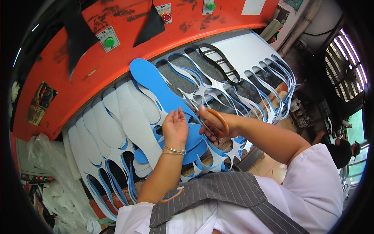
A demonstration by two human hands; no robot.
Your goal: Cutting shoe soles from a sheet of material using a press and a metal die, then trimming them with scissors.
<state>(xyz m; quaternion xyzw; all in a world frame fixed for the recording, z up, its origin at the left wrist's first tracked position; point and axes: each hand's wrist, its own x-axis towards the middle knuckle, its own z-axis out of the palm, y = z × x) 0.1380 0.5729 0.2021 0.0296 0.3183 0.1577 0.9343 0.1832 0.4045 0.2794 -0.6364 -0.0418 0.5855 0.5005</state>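
Note:
My right hand is closed round a pair of scissors with orange-brown handles; their blades point up and left over the sheet. My left hand is palm up with its fingers stretched out, beside a blue insole that lies blue face up. Whether its fingertips touch anything is hard to tell. Under and around both hands is a white and blue foam sheet, cut into thin webs around sole-shaped holes. More blue pieces lie below the hands, partly hidden by them.
White ribbed insoles lie overlapping at left. A black sole-shaped cutting die rests on the sheet at the back. Beyond stands an orange-red machine front with green buttons and a red one. Clear plastic bags hang at lower left.

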